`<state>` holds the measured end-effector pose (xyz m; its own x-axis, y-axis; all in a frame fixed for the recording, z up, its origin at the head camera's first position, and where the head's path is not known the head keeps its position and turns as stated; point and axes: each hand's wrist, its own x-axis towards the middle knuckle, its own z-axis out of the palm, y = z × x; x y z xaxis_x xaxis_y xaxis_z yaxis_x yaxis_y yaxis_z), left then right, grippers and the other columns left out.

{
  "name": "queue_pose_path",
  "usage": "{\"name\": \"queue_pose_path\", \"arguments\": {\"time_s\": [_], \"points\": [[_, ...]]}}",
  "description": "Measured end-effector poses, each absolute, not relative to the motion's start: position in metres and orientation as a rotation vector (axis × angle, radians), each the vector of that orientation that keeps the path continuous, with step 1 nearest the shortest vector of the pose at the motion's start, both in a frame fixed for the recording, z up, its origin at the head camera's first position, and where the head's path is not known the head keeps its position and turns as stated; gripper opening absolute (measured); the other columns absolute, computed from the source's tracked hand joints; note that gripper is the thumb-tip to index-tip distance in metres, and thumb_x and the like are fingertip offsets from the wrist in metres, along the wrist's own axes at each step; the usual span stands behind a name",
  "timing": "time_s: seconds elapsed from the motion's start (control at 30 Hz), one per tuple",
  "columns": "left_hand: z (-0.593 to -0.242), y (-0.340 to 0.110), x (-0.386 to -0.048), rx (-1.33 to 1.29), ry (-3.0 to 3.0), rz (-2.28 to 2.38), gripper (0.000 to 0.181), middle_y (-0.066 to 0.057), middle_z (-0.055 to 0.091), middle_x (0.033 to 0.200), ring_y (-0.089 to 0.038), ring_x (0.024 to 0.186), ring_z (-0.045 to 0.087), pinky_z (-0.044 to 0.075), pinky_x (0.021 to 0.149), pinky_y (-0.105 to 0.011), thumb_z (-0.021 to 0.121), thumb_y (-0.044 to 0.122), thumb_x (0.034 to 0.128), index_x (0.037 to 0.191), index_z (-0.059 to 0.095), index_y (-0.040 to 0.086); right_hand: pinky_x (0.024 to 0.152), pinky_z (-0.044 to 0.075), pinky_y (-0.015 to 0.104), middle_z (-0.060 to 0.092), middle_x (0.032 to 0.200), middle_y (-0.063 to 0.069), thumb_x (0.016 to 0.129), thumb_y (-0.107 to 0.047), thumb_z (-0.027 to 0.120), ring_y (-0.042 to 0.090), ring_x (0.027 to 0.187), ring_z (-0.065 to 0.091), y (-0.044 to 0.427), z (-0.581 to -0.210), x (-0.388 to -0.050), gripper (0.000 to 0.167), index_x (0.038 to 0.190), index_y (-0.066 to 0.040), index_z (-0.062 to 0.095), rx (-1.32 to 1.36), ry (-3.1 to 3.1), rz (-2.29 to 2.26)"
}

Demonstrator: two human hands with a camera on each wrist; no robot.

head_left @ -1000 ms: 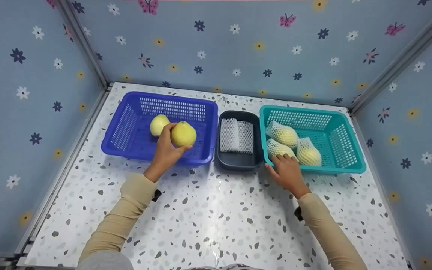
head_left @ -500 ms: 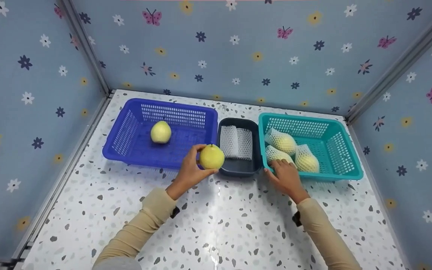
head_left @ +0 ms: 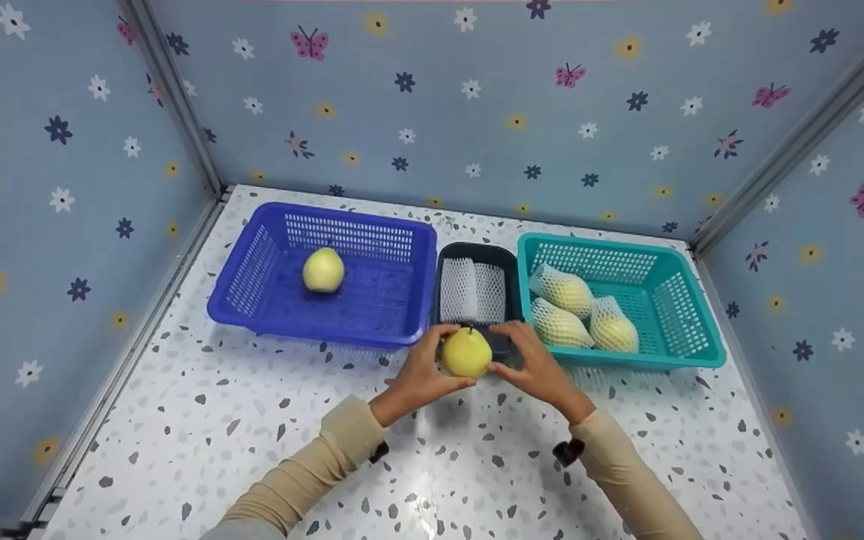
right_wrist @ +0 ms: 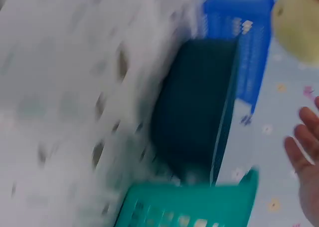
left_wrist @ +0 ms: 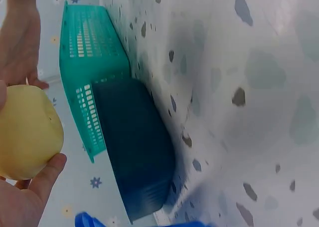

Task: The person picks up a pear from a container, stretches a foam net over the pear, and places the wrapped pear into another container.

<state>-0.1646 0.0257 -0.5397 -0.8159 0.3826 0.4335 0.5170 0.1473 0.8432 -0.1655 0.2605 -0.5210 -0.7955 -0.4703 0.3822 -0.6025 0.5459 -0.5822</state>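
My left hand (head_left: 418, 381) grips a yellow pear (head_left: 466, 352), stem up, over the front edge of the dark box (head_left: 503, 345). Its thumb shows against the pear's side in the left wrist view. Close to the pear's right side is my right hand (head_left: 541, 375), thumb and fingers spread. In the right wrist view a gap separates those fingers from the pear (right_wrist: 299, 27). White foam net sleeves (head_left: 459, 291) lie in the dark box. One bare pear (head_left: 323, 270) sits in the blue basket (head_left: 372, 289). Netted pears (head_left: 561, 291) fill the left part of the teal basket (head_left: 676, 300).
The dark box stands between the two baskets, close to both. Patterned panels (head_left: 469, 112) rise behind and on both sides of the speckled tabletop (head_left: 312, 450). Metal posts (head_left: 177, 97) run along the corners.
My left hand has lifted the pear from the blue basket and carried it right to the dark box. My right hand has left the teal basket's edge and moved left toward the pear.
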Motion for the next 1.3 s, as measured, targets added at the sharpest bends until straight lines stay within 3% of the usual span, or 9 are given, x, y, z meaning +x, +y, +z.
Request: {"name": "queue_pose_path", "arguments": {"time_s": [0.17, 0.37, 0.57, 0.83, 1.03, 1.17, 1.3], "points": [[-0.542, 0.034, -0.160, -0.964, -2.252, -1.761, 0.072, -0.013, 0.048, 0.127, -0.024, 0.110, 0.050, 0.051, 0.082, -0.032, 0.084, 0.018, 0.0725, 0.129, 0.042, 0.002, 0.091, 0.046, 0.046, 0.052, 0.131, 0.010, 0.081, -0.018, 0.077, 0.025, 0.113, 0.052, 0.242, -0.520, -0.157, 0.067, 0.137, -0.002, 0.045, 0.852, -2.686, 1.379], [-0.548, 0.035, -0.155, -1.008, -2.335, -1.732, 0.071, -0.015, 0.048, 0.129, -0.022, 0.110, 0.051, 0.048, 0.086, -0.032, 0.080, 0.016, 0.0766, 0.133, 0.040, -0.001, 0.084, 0.051, 0.037, 0.057, 0.121, 0.017, 0.078, -0.010, 0.079, 0.028, 0.104, 0.058, 0.237, -0.509, -0.147, 0.065, 0.132, 0.007, 0.048, 0.802, -2.705, 1.454], [-0.553, 0.032, -0.154, -1.018, -2.412, -1.803, 0.073, -0.015, 0.046, 0.135, -0.024, 0.116, 0.051, 0.048, 0.090, -0.029, 0.079, 0.021, 0.0798, 0.138, 0.041, 0.000, 0.085, 0.051, 0.034, 0.057, 0.123, 0.019, 0.078, -0.012, 0.080, 0.026, 0.103, 0.060, 0.238, -0.501, -0.142, 0.064, 0.130, 0.009, 0.049, 0.846, -2.741, 1.507], [-0.564, 0.029, -0.154, -1.064, -2.438, -1.858, 0.066, -0.013, 0.049, 0.131, -0.025, 0.118, 0.049, 0.048, 0.091, -0.033, 0.081, 0.007, 0.0741, 0.131, 0.047, 0.001, 0.086, 0.051, 0.036, 0.056, 0.126, 0.013, 0.076, -0.017, 0.082, 0.025, 0.106, 0.059, 0.246, -0.544, -0.148, 0.066, 0.132, -0.001, 0.051, 0.809, -2.757, 1.618], [-0.576, 0.029, -0.151, -1.054, -2.514, -1.818, 0.059, -0.005, 0.053, 0.118, -0.019, 0.108, 0.051, 0.044, 0.092, -0.036, 0.085, 0.009, 0.0686, 0.117, 0.051, 0.007, 0.086, 0.051, 0.036, 0.056, 0.125, 0.007, 0.075, -0.026, 0.082, 0.022, 0.107, 0.057, 0.247, -0.561, -0.142, 0.067, 0.131, -0.006, 0.052, 0.841, -2.803, 1.608], [-0.581, 0.029, -0.150, -1.042, -2.559, -1.818, 0.060, -0.003, 0.052, 0.115, -0.018, 0.106, 0.051, 0.041, 0.093, -0.037, 0.086, 0.009, 0.0653, 0.113, 0.050, 0.009, 0.088, 0.049, 0.036, 0.054, 0.126, 0.006, 0.075, -0.022, 0.083, 0.023, 0.110, 0.055, 0.244, -0.570, -0.139, 0.066, 0.131, -0.006, 0.050, 0.852, -2.830, 1.552], [-0.588, 0.030, -0.152, -1.066, -2.575, -1.773, 0.061, -0.004, 0.051, 0.113, -0.019, 0.104, 0.050, 0.041, 0.091, -0.035, 0.087, 0.010, 0.0629, 0.111, 0.049, 0.008, 0.089, 0.049, 0.044, 0.052, 0.125, 0.017, 0.074, -0.008, 0.082, 0.035, 0.110, 0.053, 0.237, -0.563, -0.133, 0.066, 0.129, 0.003, 0.047, 0.919, -2.787, 1.545]]}}
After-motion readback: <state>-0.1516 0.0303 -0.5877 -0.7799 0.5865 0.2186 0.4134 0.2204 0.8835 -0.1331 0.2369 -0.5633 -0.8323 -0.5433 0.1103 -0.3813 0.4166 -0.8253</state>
